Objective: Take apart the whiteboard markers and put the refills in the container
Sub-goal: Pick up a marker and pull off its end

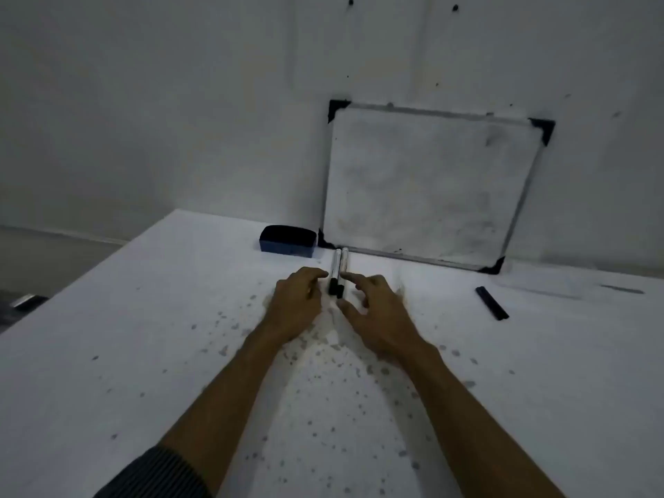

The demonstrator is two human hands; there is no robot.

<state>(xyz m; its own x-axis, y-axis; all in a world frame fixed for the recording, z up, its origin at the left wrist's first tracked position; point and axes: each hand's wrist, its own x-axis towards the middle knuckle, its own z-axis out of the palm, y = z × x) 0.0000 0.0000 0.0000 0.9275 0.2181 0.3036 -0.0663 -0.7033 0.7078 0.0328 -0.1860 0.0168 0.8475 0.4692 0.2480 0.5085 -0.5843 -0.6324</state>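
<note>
Two whiteboard markers (339, 269) lie side by side on the white table (143, 318), pale barrels pointing away and black caps toward me. My left hand (296, 303) rests just left of them, its fingertips at the left marker's cap. My right hand (381, 314) hovers just right of them, fingers spread, index finger reaching toward the right marker. Neither hand grips a marker. No container shows in view.
A small whiteboard (427, 188) leans on the wall behind the markers. A blue and black eraser (287, 239) sits to its left. A black stick-shaped piece (492, 303) lies at the right. Dark ink spots dot the table.
</note>
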